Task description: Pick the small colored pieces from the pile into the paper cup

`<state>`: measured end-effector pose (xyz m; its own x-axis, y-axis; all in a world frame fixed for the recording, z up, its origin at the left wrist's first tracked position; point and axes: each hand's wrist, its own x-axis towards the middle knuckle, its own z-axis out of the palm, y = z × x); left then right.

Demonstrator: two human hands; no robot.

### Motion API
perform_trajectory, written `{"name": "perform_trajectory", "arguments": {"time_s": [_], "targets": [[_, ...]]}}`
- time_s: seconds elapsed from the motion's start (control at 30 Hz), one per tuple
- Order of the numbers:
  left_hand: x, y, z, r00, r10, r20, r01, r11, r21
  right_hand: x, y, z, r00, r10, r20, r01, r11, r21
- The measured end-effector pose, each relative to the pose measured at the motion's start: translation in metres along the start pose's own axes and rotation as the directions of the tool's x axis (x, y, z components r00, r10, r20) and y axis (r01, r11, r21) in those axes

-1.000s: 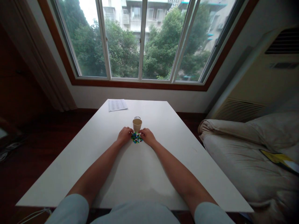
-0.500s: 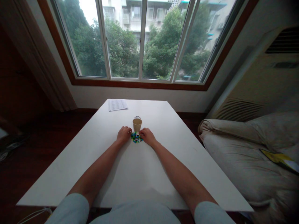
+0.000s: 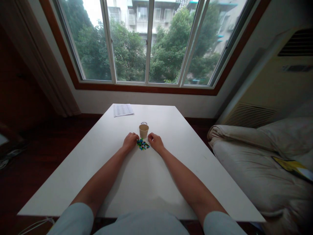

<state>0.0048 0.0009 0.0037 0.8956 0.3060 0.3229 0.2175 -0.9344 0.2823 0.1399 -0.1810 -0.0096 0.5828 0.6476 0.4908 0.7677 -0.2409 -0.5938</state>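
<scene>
A small heap of blue, green and dark pieces (image 3: 142,144) lies on the white table between my hands; their exact kind is too small to make out. Just behind it stands an upright tan paper cup (image 3: 143,131). My left hand (image 3: 130,142) rests at the heap's left edge, its fingers curled together by the pieces. On the other side, my right hand (image 3: 156,142) is curled with thumb and fingertips close together, right of the cup and slightly apart from the heap. Whatever either hand pinches, if anything, is hidden.
The white table (image 3: 146,182) reaches from my body toward the window wall. Printed papers (image 3: 123,110) lie at its far left corner. A thin dark ring-shaped thing (image 3: 144,123) shows behind the cup. A pale sofa (image 3: 249,163) stands to the right.
My right hand has drawn slightly right, away from the heap and the cup. The left hand has shifted a little rightward. The cup stands where it was.
</scene>
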Motion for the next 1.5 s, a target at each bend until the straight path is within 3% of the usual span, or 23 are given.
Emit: {"name": "perform_trajectory", "arguments": {"time_s": [0.3,0.6,0.97,1.2,1.5], "targets": [[0.001,0.011,-0.012,0.997,0.060,0.053,-0.064,0.994,0.083,0.000,-0.006,-0.002,1.000,0.023,0.014,-0.023,1.000,0.006],[0.000,0.008,-0.005,0.996,0.079,0.044,-0.080,0.997,0.022,0.001,-0.003,0.000,1.000,-0.005,0.007,0.005,1.000,0.011],[0.006,0.002,-0.002,0.994,-0.026,-0.107,0.014,0.993,-0.118,-0.001,-0.004,-0.003,1.000,0.007,0.007,-0.007,1.000,-0.003],[0.003,-0.002,0.004,0.999,-0.039,-0.010,0.038,0.997,-0.067,0.000,-0.008,-0.004,1.000,0.017,0.003,-0.017,1.000,-0.002],[0.002,0.004,-0.001,0.999,-0.040,-0.030,0.040,0.999,0.008,0.001,-0.004,0.000,1.000,0.001,0.002,-0.001,1.000,-0.002]]}}
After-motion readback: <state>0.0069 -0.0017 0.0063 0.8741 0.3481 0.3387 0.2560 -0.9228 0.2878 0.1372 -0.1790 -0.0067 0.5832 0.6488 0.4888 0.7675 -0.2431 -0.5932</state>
